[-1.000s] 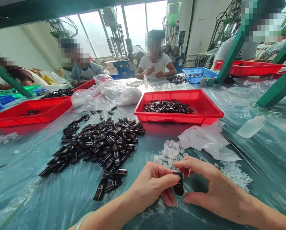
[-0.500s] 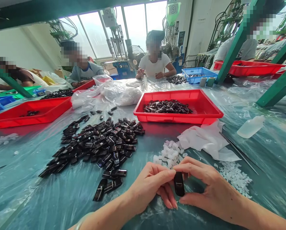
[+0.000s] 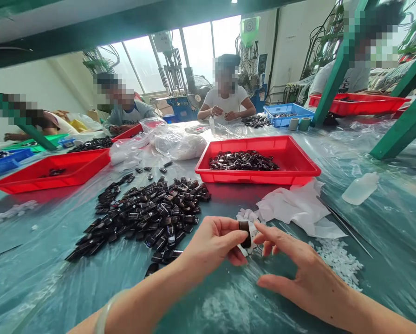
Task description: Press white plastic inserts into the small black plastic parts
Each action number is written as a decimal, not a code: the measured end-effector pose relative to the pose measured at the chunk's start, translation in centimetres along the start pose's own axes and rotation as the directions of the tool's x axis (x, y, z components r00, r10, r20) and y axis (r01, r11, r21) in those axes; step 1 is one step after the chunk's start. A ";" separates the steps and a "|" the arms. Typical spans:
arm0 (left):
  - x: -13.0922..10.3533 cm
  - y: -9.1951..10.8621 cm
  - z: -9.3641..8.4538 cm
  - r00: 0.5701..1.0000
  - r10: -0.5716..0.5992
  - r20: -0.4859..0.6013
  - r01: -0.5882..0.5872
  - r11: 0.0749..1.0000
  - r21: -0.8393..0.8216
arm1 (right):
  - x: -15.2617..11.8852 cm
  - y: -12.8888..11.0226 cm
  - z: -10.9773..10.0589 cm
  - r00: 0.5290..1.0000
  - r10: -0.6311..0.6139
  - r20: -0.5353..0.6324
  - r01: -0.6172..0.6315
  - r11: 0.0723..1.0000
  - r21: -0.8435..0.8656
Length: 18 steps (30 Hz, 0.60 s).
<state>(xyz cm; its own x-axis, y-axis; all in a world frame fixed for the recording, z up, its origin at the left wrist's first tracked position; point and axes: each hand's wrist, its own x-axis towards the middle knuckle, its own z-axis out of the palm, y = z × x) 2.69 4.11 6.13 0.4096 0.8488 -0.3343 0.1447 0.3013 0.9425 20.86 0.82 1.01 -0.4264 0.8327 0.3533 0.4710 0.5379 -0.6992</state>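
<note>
The left hand [image 3: 213, 243] pinches a small black part [image 3: 244, 233] between thumb and fingertips, holding it up just above the worktop [image 3: 72, 287], which is covered in clear plastic sheet. The right hand [image 3: 300, 273] is loose and spread, grasping nothing; its forefinger reaches toward the black part and seems to touch its right edge (the contact is too small to be sure of). A pale bangle [image 3: 103, 313] sits on the left wrist.

Just behind the held part lies a little heap of white pieces [image 3: 247, 216], and more white bits [image 3: 338, 262] are scattered to the right of the right hand. To the left of the hands spreads a big pile of black parts [image 3: 148, 213], a few of them lying loose near the left wrist. Beyond, a red tray [image 3: 298, 160] holds more of the same black parts, and a white cloth [image 3: 295, 206] lies crumpled against its front edge. A thin dark rod [image 3: 345, 226] rests beside the cloth, and a small clear bottle [image 3: 359, 189] lies on its side farther right. A second red tray [image 3: 68, 164] stands at the left. Other people sit at the far side of the worktop, one in a white shirt [image 3: 227, 97] with both hands busy.
</note>
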 end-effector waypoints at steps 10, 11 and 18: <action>7.9 10.8 -3.8 0.909 0.288 -0.301 -0.206 0.939 0.277 | 0.0 0.3 -0.4 1.000 -0.007 -0.022 0.005 0.997 -0.072; 7.2 10.7 -3.4 0.907 0.289 -0.307 -0.195 0.933 0.302 | 0.0 0.4 -0.4 1.000 -0.009 -0.019 0.007 0.997 -0.076; -1.9 3.4 0.9 0.922 0.360 -0.143 -0.268 0.859 0.436 | 0.1 0.6 -0.5 1.000 -0.022 0.004 0.023 0.999 -0.043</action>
<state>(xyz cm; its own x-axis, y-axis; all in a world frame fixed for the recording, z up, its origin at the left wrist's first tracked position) 3.23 3.17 9.98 0.3014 0.9530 0.0305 0.4076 -0.1577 0.8995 21.47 1.31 0.87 -0.4401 0.8198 0.3664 0.4939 0.5618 -0.6637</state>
